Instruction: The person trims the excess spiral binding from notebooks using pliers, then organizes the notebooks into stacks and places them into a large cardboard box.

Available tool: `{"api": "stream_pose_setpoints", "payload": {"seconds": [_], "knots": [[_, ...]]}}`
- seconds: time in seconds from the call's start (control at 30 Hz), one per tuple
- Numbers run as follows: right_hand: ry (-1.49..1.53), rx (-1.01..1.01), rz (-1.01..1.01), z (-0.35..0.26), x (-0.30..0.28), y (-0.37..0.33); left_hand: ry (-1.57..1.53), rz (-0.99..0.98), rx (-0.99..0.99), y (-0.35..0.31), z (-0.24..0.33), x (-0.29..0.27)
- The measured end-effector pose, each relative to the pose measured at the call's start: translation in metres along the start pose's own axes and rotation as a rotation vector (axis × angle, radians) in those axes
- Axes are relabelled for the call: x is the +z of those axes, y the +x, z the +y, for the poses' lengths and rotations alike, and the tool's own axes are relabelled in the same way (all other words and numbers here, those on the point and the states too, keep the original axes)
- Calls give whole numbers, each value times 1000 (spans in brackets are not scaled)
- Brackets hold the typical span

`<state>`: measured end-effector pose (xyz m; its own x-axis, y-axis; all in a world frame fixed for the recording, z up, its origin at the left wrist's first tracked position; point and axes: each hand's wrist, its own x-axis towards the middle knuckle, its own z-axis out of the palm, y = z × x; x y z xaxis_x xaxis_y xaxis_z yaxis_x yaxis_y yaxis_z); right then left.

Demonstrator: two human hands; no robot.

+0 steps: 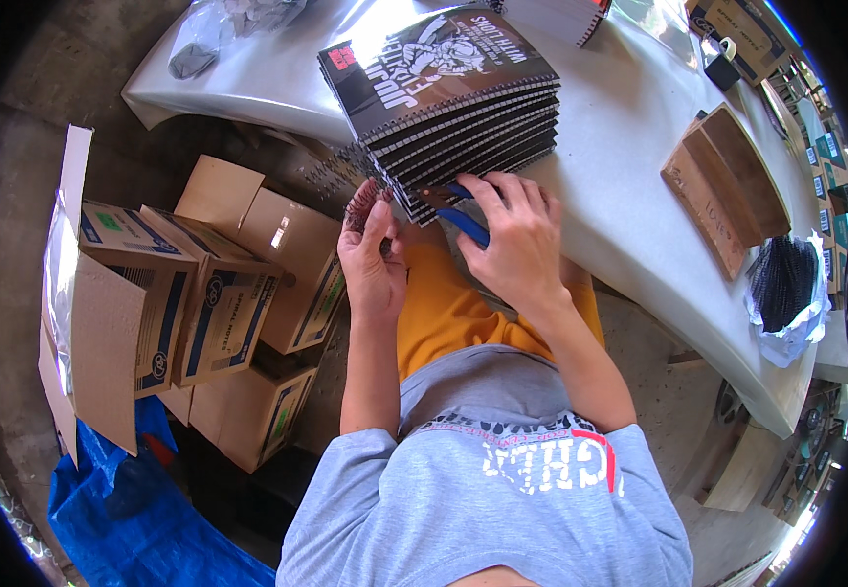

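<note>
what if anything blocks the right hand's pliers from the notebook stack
Nothing visible: the blue pliers in the right hand are at the near corner of the notebook stack. The left hand, holding coils, is to their left.

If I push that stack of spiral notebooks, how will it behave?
The stack of spiral notebooks is probably heavy, since many thick books are piled together. Its smooth-looking top cover suggests upper books may slide if pushed. The coils along the edges could catch on neighbours.

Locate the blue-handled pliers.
Head view, above and slightly right of centre: the blue-handled pliers are in the right hand, beside the near side of the stacked spiral notebooks.
</note>
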<state>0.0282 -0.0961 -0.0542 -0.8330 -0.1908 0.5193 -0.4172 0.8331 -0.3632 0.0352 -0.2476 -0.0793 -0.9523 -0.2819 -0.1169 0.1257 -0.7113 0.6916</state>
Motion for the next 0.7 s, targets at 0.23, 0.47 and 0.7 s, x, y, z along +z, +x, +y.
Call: {"api": "stream_pose_setpoints", "payload": {"seconds": [0.23, 0.47, 0.7], "knots": [[-27, 21, -98, -11, 1, 0, 152, 18, 88, 9, -11, -8], [64, 45, -161, 3, 8, -1, 250, 46, 196, 8, -15, -6], [-20, -53, 18, -3, -6, 5, 278, 12, 244, -3, -3, -5]]}}
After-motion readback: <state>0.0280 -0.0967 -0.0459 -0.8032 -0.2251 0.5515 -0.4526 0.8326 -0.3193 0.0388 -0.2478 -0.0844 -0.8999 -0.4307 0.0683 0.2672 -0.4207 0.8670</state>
